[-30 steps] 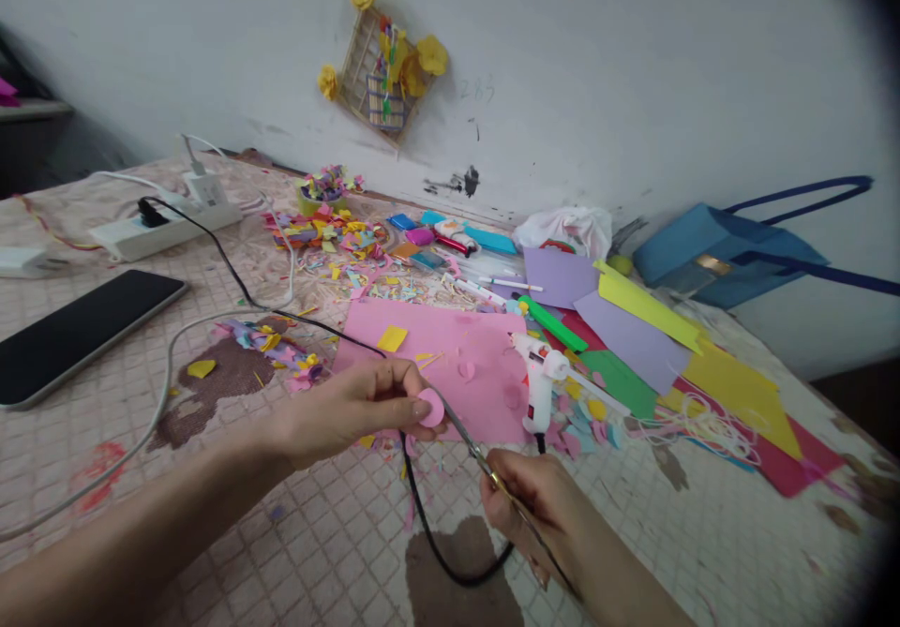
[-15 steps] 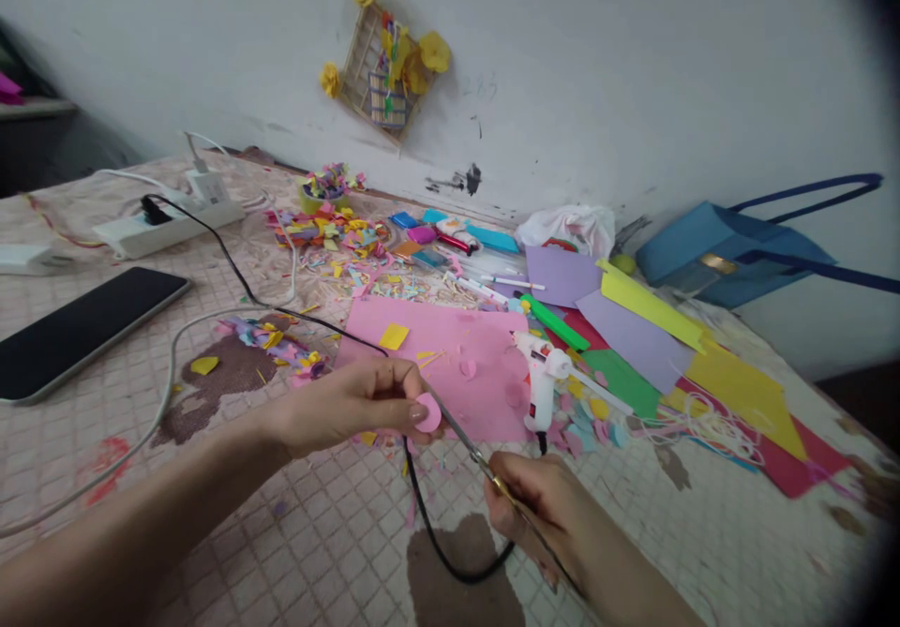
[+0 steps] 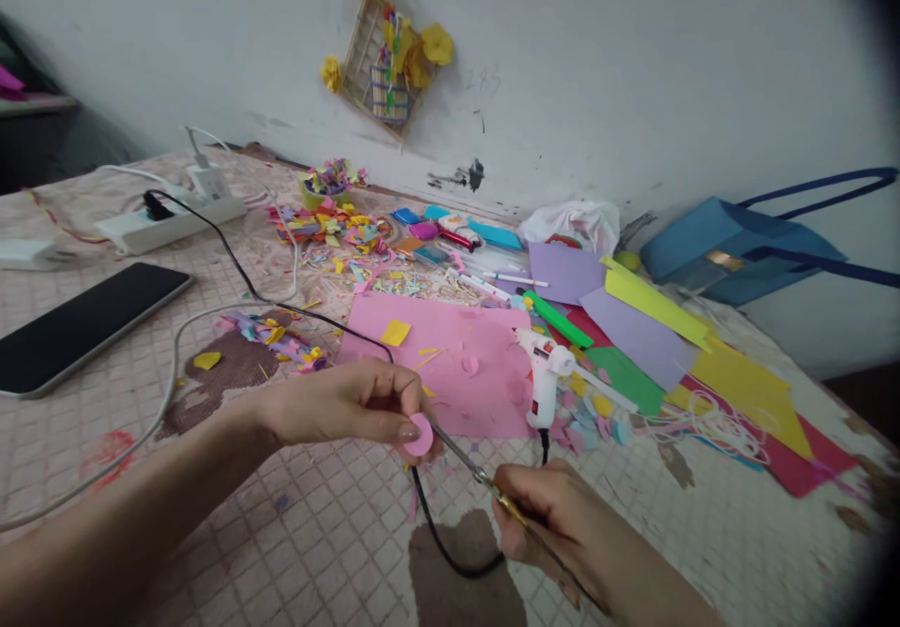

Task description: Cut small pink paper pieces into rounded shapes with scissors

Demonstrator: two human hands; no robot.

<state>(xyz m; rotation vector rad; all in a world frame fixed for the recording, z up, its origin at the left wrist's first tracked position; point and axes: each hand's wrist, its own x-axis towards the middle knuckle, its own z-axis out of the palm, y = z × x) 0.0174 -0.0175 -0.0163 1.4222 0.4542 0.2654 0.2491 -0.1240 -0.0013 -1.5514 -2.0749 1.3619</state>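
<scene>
My left hand (image 3: 352, 407) pinches a small pink paper circle (image 3: 420, 436) between thumb and fingers, low in the middle of the view. My right hand (image 3: 555, 524) grips thin scissors (image 3: 468, 463), whose blades point up-left and meet the edge of the pink circle. Behind both hands lies a large pink sheet (image 3: 457, 360) with small cut scraps on it. A white glue gun (image 3: 543, 379) lies on the sheet's right edge, its black cord (image 3: 450, 552) looping under my hands.
A black phone (image 3: 77, 327) lies at the left, with a white power strip (image 3: 172, 224) and cables behind it. Heaps of coloured paper scraps (image 3: 337, 229), pens and coloured sheets (image 3: 653, 346) cover the far and right side. A blue bag (image 3: 738, 247) leans on the wall.
Both hands have shifted slightly lower and to the right in view. The scissors stay at the pink circle, which my left hand has turned a little.
</scene>
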